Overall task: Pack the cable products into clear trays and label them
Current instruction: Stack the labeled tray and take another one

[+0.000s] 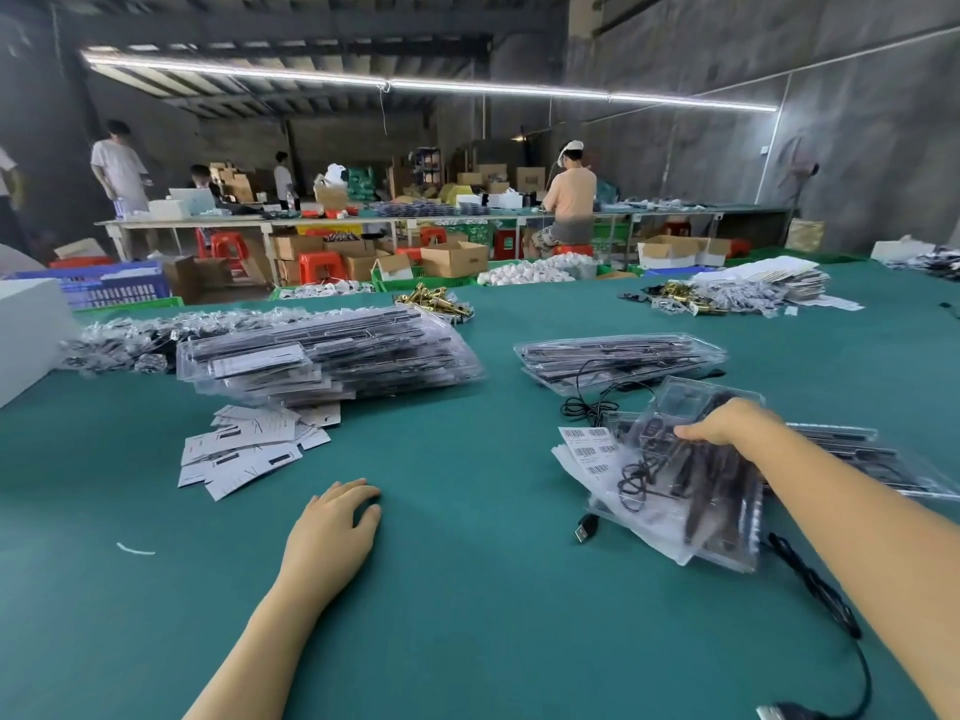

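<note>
My right hand [727, 423] reaches over a clear tray [691, 491] that holds dark cable products, with its fingers curled on the tray's far part. The tray lies tilted on other clear trays at the right. My left hand [337, 522] rests flat on the green table [457, 589], fingers relaxed, holding nothing. A sheet of barcode labels [587, 449] lies just left of the held tray. A loose black USB cable [587, 527] pokes out under the tray.
A big heap of packed clear trays [322, 356] lies at the left, with white paper cards [244, 449] in front of it. Another tray stack [618, 356] sits ahead. Bagged parts, gold connectors [436, 301] and a white box [26, 335] line the far edge. People work at tables behind.
</note>
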`<control>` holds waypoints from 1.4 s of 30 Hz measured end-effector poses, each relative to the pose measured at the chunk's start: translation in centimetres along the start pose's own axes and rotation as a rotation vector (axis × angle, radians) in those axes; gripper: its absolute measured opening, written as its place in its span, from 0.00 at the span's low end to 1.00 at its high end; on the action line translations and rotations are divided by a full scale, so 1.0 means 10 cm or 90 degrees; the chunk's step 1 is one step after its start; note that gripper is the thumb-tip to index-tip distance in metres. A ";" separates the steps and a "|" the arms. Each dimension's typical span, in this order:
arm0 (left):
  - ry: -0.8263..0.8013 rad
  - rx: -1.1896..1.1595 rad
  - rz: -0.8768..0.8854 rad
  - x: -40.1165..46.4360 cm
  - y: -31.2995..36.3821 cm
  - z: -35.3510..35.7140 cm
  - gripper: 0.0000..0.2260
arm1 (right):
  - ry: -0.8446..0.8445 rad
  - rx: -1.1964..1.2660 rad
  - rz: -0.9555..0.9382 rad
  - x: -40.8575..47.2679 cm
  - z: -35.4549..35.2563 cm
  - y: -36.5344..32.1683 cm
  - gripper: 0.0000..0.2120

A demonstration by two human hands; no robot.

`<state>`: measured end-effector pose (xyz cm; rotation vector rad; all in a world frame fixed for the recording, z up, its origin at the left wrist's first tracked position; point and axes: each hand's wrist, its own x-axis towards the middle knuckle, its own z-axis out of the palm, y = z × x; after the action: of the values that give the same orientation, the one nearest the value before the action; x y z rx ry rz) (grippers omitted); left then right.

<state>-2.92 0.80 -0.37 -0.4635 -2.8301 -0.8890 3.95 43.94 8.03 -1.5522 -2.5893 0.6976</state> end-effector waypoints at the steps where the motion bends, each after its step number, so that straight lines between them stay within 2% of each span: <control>1: 0.001 0.000 0.001 0.00 0.00 0.00 0.13 | -0.002 0.115 0.012 -0.01 0.01 -0.03 0.48; 4: 0.003 -0.004 0.001 0.00 0.00 -0.01 0.13 | 0.014 0.413 0.032 -0.08 0.06 -0.06 0.44; 7: 0.020 -0.010 0.009 0.00 0.02 -0.02 0.12 | -0.002 0.652 0.077 -0.25 0.12 -0.07 0.21; 10: 0.031 -0.005 0.019 0.01 0.01 -0.01 0.12 | -0.172 0.800 0.094 -0.53 0.23 -0.15 0.09; 12: 0.035 0.007 0.012 0.01 0.00 0.00 0.11 | -0.268 0.867 0.049 -0.75 0.36 -0.26 0.06; 15: 0.058 -0.048 -0.024 0.02 -0.02 0.02 0.12 | -0.294 0.984 0.011 -1.10 0.58 -0.53 0.07; 18: 0.115 -0.326 -0.079 0.02 -0.01 -0.01 0.09 | -0.374 1.073 -0.001 -1.43 0.84 -0.78 0.09; 22: 0.100 -0.827 -0.199 0.07 -0.01 -0.14 0.18 | -0.525 1.096 0.009 -1.73 1.22 -0.88 0.14; 25: 0.077 -1.025 -0.225 0.08 -0.05 -0.23 0.12 | -0.579 1.089 0.014 -1.78 1.34 -0.86 0.16; 29: 0.026 -1.077 -0.213 0.05 -0.11 -0.27 0.07 | -0.600 1.093 -0.002 -1.75 1.33 -0.84 0.20; 34: -0.038 -1.017 -0.170 0.05 -0.17 -0.28 0.07 | -0.634 1.083 -0.071 -1.66 1.29 -0.80 0.17; 38: -0.034 -1.017 -0.162 0.05 -0.21 -0.28 0.11 | -0.670 1.064 -0.111 -1.62 1.31 -0.80 0.13; 42: -0.026 -1.035 -0.177 0.06 -0.24 -0.30 0.09 | -0.642 1.043 -0.101 -1.63 1.29 -0.83 0.19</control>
<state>-4.12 -2.67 0.96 -0.1490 -1.5113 -3.0173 1.84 22.26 2.84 -0.3637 -1.1234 2.8718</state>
